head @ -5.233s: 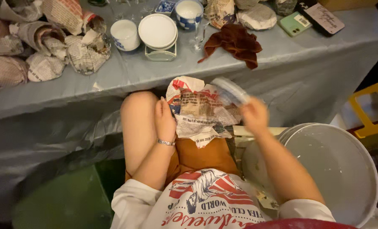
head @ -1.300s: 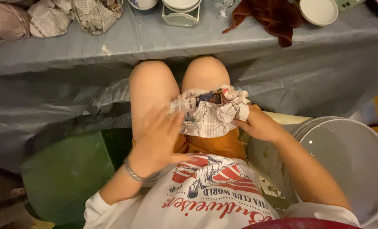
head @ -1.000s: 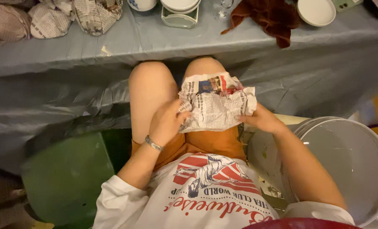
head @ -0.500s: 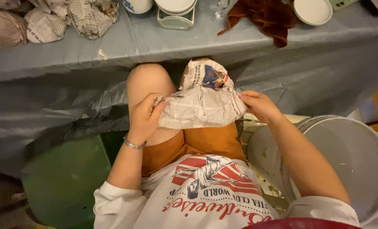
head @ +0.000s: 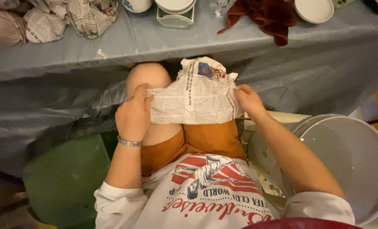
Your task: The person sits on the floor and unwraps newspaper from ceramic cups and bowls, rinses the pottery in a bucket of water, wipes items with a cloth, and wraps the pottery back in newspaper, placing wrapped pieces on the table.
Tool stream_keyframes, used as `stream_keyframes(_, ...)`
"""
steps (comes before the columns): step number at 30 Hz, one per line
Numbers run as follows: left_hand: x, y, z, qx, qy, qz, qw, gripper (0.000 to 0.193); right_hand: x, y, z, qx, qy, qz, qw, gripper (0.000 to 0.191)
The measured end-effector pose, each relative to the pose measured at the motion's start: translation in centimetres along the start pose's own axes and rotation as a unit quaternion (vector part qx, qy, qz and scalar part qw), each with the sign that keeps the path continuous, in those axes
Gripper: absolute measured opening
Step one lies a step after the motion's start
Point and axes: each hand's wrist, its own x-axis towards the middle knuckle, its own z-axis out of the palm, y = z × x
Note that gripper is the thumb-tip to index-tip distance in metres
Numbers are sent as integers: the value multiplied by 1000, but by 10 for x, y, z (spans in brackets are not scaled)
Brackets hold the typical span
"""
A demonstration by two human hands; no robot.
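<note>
Two hands grip newspaper bundle (head: 193, 99) | left hand (head: 133, 116) fingers pinch left edge | right hand (head: 248, 99) pinches right edge | wrapped bundles (head: 49, 21) on desk (head: 129, 42) beyond fingers | wrapping partly done, ends loose

You hold the newspaper-wrapped bundle (head: 195, 99) over your lap, left hand (head: 132, 116) left of it, right hand (head: 248, 99) right; desk (head: 125, 42) ahead, bucket (head: 345, 157) at your right.

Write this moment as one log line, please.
left hand: grips left edge of newspaper sheet | right hand: grips right edge | sheet: spread over lap | white bucket: beside right arm
</note>
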Motion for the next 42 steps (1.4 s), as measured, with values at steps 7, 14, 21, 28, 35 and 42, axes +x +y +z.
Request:
stream_keyframes(7,-11,80,41,-3,82,390,917,46,-22,-10,33,-156,84,-197,964,28)
stream_keyframes(14,55,86,90,-49,-31,415,908,76,7,36,14,-140,88,-108,980,32)
stream_keyframes(21,52,79,100,-74,-19,374,924,44,56,48,-13,118,-106,88,983,34)
stream_keyframes(28,39,79,75,-95,-37,386,917,26,13,-23,-23,174,-211,-10,962,44)
stream_keyframes(35,19,71,76,-72,29,413,907,20,0,-19,-41,77,-271,26,959,43)
stream_keyframes(42,23,68,81,-77,27,444,892,19,17,11,-38,96,-252,-17,963,29)
